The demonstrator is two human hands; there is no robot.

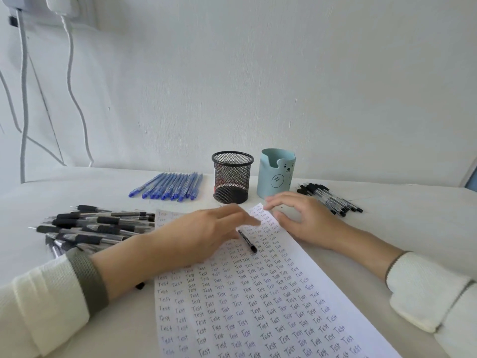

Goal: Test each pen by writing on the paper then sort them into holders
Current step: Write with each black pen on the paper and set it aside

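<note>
Paper (258, 306) filled with "Test" lies under both hands. Left hand (206, 233), blurred, fingers straight, grips nothing; black pen (248, 242) lies just below its fingertips. Right hand (299, 218) spread, holding nothing. Beyond them, mesh holder (232, 177) and blue holder (275, 174).

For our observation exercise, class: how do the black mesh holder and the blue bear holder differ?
The mesh holder is black, see-through wire; the bear holder is pale blue with solid walls and a drawn face. The mesh holder's rim is level; the bear holder's rim is notched. Both stand upright, side by side.
</note>
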